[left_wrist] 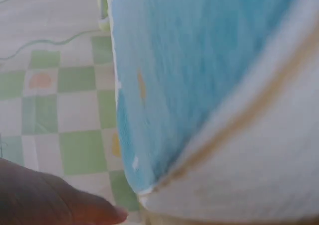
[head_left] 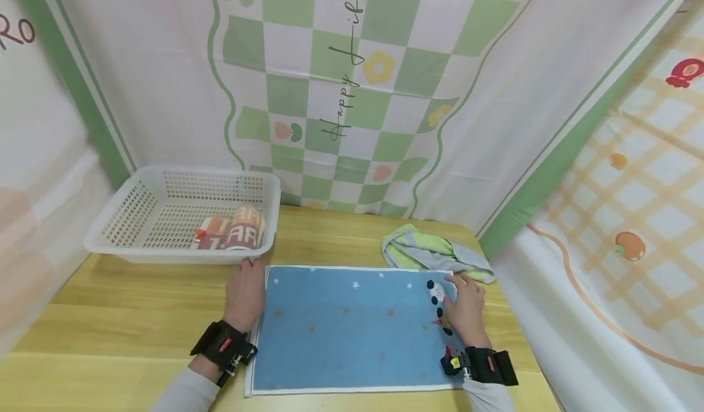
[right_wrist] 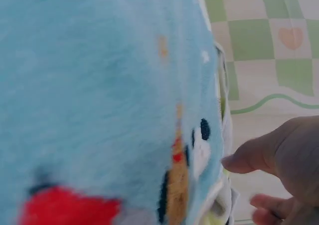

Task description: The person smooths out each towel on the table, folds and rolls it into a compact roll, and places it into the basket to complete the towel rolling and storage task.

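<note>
A blue towel (head_left: 346,332) with white edges, small stars and dark-and-white animal figures lies spread flat on the wooden table. At its far left corner is my left hand (head_left: 245,293); in the left wrist view the straight thumb (left_wrist: 75,205) lies beside that corner, and the other fingers are out of sight there. My right hand (head_left: 466,308) rests at the far right corner, by the animal figures. The right wrist view has its thumb (right_wrist: 254,153) at the towel's edge (right_wrist: 212,135), with the fingers apart from it and no cloth visibly pinched.
A white perforated basket (head_left: 137,250) stands at the back left, holding rolled cloths (head_left: 244,227) with orange and maroon print. Behind the towel's right end lies a crumpled green-and-grey cloth (head_left: 423,250). A checked curtain (head_left: 341,94) hangs behind the wooden table (head_left: 110,338).
</note>
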Tool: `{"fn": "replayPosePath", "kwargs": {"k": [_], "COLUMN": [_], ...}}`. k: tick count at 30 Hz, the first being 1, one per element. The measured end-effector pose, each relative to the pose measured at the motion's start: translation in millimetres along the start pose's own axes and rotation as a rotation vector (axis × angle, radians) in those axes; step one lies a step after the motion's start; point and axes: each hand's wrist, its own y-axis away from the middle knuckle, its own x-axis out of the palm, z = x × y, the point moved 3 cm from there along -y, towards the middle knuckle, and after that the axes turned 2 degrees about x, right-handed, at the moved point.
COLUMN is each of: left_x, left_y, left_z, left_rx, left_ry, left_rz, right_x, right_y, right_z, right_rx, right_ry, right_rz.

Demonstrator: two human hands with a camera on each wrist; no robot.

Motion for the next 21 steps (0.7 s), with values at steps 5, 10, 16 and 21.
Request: {"fn": "replayPosePath", "kwargs": {"k": [5, 10, 16, 21], "left_x": [11.3, 24.1, 25.7, 26.4], "left_y": [9.1, 11.3, 1.4, -6.9], "left_z": [-12.7, -19.5, -15.1, -15.7], "left_rx": [0.097, 0.114, 0.119, 0.13], "left_ry": [0.102, 0.147, 0.137, 0.136], "left_rz": [0.082, 0.242, 0.228, 0.245], "right_x": [6.1, 18.1, 27.4, 28.2], "right_y": [4, 1, -9, -17], "right_z": [4, 11, 8, 8], "right_rx": [0.032, -0.062, -0.086, -0.099], "right_ry": [-0.004, 0.002, 0.013, 0.025], "right_rz": [0.133, 0.355, 0.426, 0.437]}}
